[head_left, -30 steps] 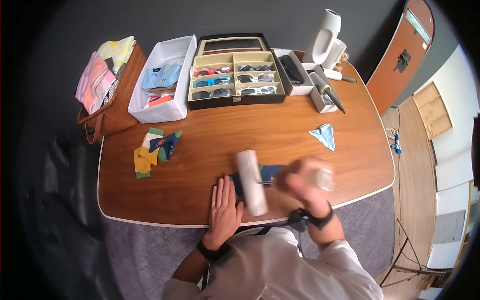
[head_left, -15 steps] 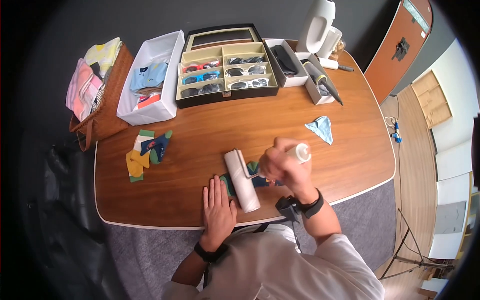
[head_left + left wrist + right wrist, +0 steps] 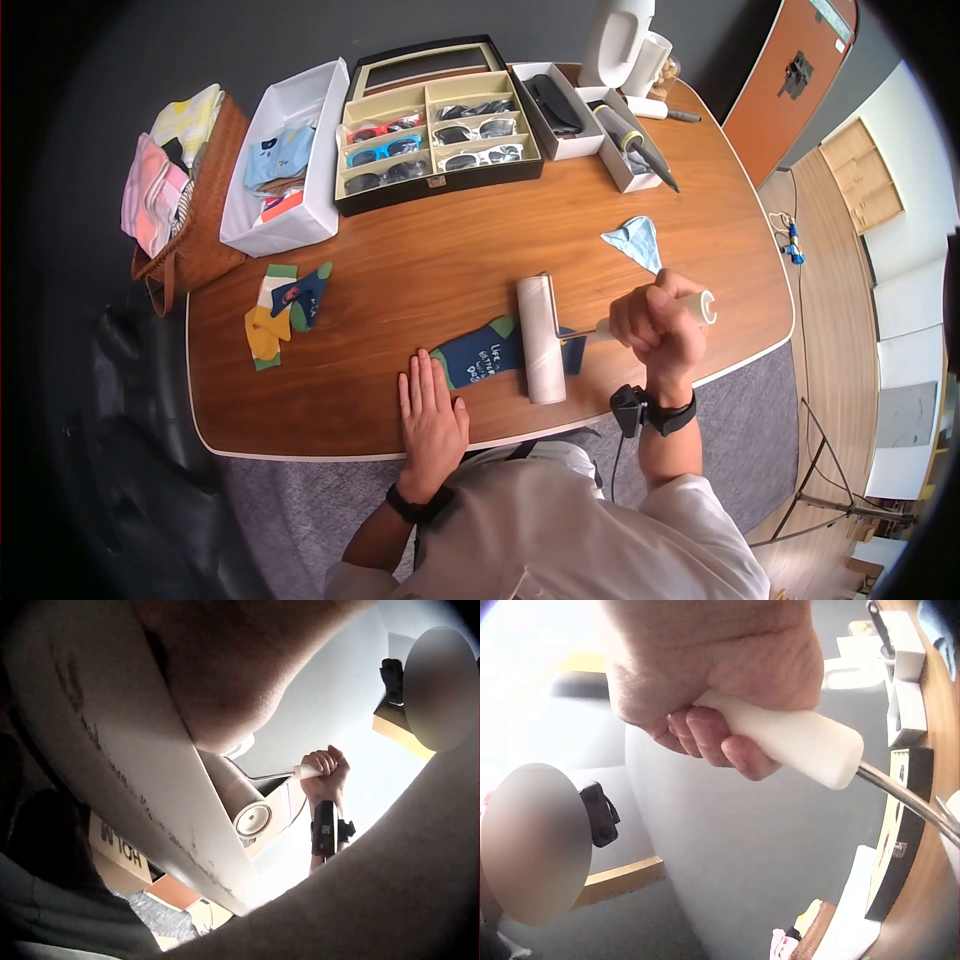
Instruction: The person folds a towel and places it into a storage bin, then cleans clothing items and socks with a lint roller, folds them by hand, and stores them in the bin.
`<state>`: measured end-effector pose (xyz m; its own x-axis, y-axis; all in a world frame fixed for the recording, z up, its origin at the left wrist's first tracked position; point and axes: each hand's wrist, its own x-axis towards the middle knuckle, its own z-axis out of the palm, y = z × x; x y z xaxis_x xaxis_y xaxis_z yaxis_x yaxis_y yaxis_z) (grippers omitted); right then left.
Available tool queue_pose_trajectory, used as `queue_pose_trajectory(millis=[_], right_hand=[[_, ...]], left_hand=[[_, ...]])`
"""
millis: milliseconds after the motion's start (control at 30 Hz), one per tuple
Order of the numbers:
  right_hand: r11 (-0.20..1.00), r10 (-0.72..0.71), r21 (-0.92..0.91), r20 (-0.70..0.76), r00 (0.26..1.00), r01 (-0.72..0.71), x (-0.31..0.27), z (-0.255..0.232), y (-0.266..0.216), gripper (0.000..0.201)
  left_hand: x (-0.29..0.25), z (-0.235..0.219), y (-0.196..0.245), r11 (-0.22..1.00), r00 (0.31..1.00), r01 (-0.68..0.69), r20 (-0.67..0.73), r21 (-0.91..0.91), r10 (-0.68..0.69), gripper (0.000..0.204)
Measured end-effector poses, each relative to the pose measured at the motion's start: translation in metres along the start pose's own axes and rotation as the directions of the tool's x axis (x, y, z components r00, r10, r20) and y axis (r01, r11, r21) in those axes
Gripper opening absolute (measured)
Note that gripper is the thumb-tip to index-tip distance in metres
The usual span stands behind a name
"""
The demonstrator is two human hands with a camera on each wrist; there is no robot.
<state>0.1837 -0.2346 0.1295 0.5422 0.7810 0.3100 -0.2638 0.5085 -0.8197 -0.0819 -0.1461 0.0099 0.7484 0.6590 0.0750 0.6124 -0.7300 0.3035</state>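
A navy sock (image 3: 485, 355) with green toe and heel and white lettering lies flat on the wooden table. My left hand (image 3: 435, 430) rests palm down with straight fingers, the fingertips right at the sock's left end. Curled round the white handle (image 3: 802, 742) of a lint roller (image 3: 541, 345), my right hand (image 3: 657, 322) is off to the right above the tabletop. The white roll lies across the sock near its right end and hides part of it. In the left wrist view, the roll (image 3: 238, 796) shows end-on beyond the left hand.
More socks, yellow and navy (image 3: 275, 320), lie at the left. A light blue cloth (image 3: 635, 243) lies near the right hand. Along the back stand a brown basket (image 3: 205, 200), a white bin (image 3: 325, 215), a sunglasses case (image 3: 480, 178) and small white boxes (image 3: 575, 148).
The right hand and lint roller have moved right along the sock, after a small shift left earlier. More of the sock's lettering shows now. The left hand stays at the sock's left end.
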Motion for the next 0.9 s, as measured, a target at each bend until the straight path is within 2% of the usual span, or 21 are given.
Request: queue_pose_trajectory(millis=[100,467,567,767,900], right_hand=[[0.994,-0.041,-0.101,-0.038,0.998,0.037,-0.004,-0.007,-0.004,0.033],[0.992,-0.097,-0.097,-0.108,0.989,0.086,-0.021,-0.031,-0.025,0.034],[0.988,-0.106,-0.123,-0.083,0.991,0.095,-0.023,-0.033,-0.029,0.035],[0.981,-0.137,-0.155,-0.155,0.978,0.112,-0.034,-0.052,-0.050,0.033],[0.959,-0.138,-0.277,-0.255,0.957,0.064,-0.035,-0.059,-0.072,0.034]], left_hand=[[0.001,0.000,0.001,1.000,1.000,0.000,0.004,0.022,-0.001,0.065],[0.001,0.002,0.002,0.999,1.000,0.000,0.010,0.039,-0.001,0.065],[0.001,0.001,0.002,0.999,1.000,-0.004,0.018,0.044,0.003,0.065],[0.002,-0.001,0.004,0.999,1.000,-0.015,0.016,0.049,0.014,0.064],[0.002,-0.001,0.003,0.998,1.000,-0.029,0.009,0.048,0.028,0.063]])
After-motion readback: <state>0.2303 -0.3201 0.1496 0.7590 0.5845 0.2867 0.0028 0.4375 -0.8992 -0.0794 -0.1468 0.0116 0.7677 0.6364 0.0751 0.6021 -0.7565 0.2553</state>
